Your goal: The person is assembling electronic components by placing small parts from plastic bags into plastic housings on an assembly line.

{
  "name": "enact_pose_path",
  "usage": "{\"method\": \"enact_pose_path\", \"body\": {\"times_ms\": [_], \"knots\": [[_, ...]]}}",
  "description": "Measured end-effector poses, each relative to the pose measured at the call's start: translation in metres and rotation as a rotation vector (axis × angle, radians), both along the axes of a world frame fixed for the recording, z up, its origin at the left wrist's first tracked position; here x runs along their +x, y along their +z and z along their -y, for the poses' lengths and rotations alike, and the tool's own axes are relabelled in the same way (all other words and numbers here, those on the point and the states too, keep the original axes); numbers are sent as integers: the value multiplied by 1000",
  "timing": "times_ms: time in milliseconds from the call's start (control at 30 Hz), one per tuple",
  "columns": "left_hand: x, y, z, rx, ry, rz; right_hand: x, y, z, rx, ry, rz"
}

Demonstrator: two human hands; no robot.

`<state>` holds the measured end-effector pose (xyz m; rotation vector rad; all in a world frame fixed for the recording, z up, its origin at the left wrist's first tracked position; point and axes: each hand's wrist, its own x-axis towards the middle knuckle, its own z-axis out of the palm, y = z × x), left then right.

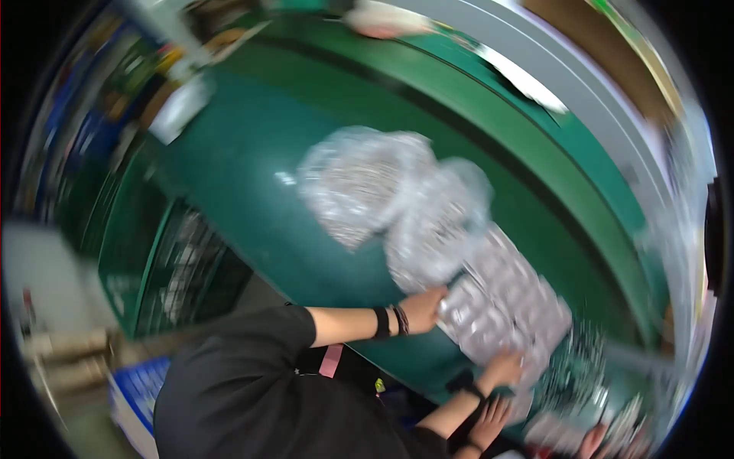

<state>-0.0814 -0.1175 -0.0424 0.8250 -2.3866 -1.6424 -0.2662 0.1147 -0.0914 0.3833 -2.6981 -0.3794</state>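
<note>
My left hand [423, 310], dark bands at its wrist, is at the near-left edge of a clear plastic blister tray [514, 289] with rows of raised pockets. Its fingers are closed on that edge. Lower right, my right hand [502, 371] is on the tray's near end, its fingers smeared by motion. Touching the tray's far-left end is a clear plastic bag [440, 229] of small pale pieces I cannot make out. A second such bag [355, 183] is beside it, farther left.
The green worktable [252, 168] has a raised strip along its far side. Another person's hand [492, 421] is just below my right hand. Shiny clear packets [577, 375] are heaped at the right. A green-framed rack [164, 252] stands left of the table.
</note>
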Motion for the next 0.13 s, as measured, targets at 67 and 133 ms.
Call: {"method": "enact_pose_path", "body": {"times_ms": [67, 133], "knots": [[42, 0, 13, -140, -35, -16, 9, 5, 19, -49, 25, -143], [95, 14, 39, -43, -66, 114, 31, 27, 69, -386, 315, -147]]}}
